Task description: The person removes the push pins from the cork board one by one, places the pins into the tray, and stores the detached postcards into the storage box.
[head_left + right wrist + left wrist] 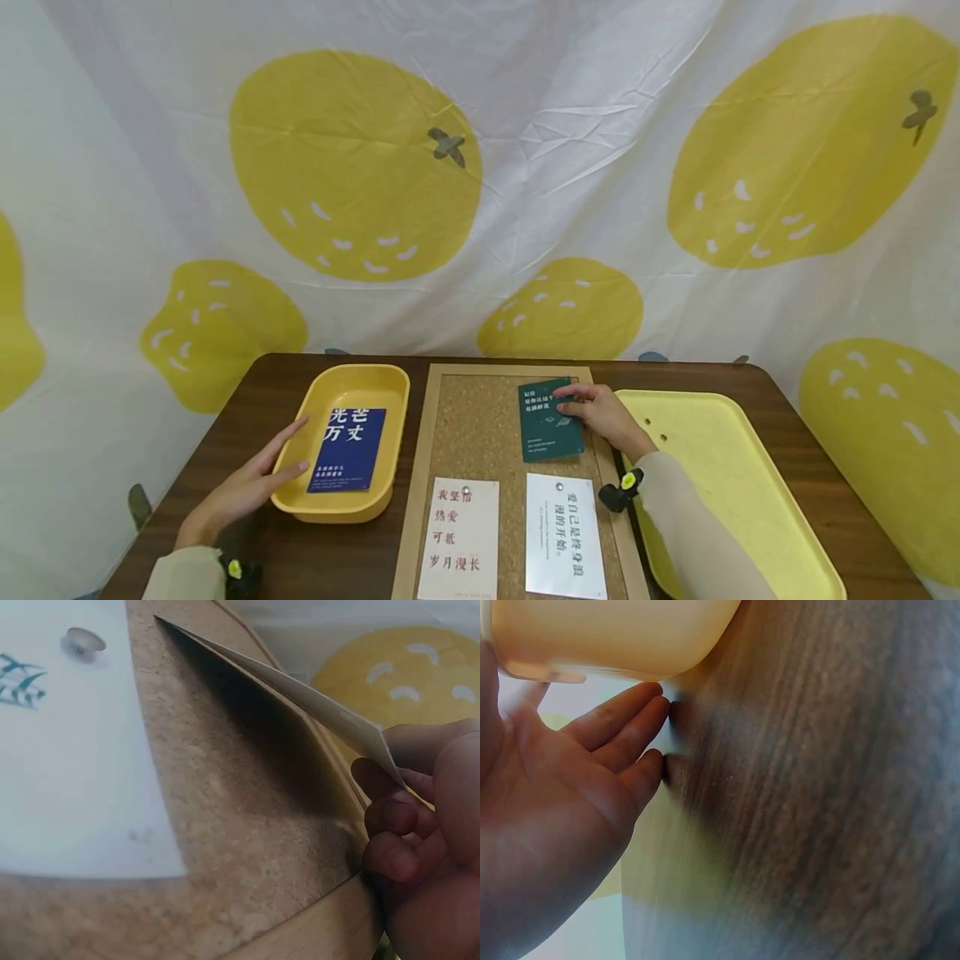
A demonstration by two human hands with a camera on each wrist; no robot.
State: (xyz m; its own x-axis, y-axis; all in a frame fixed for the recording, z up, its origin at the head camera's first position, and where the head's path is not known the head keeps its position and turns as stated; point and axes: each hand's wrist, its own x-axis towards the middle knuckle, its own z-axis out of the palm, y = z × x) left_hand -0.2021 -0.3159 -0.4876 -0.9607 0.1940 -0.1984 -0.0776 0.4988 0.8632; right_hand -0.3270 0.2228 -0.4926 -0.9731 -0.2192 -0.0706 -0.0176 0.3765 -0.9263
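Observation:
My right hand (603,414) pinches a dark green postcard (551,437) by its right edge at the upper right of a cork board (480,425). In the right wrist view the postcard (300,694) is tilted, its held edge raised above the cork. At the left, my left hand (251,483) rests against the side of a yellow bin (348,510), thumb at the rim and the other fingers straight. The left wrist view shows fingertips (652,769) low beside the bin, close to the tabletop. A blue postcard (348,454) lies in the bin.
Two white postcards, one with red writing (465,542) and one with dark writing (566,533), are pinned on the lower board. A pale yellow tray (720,467) with two small dark pieces stands right of it. Behind the brown table (757,379) hangs a lemon-print curtain (570,192).

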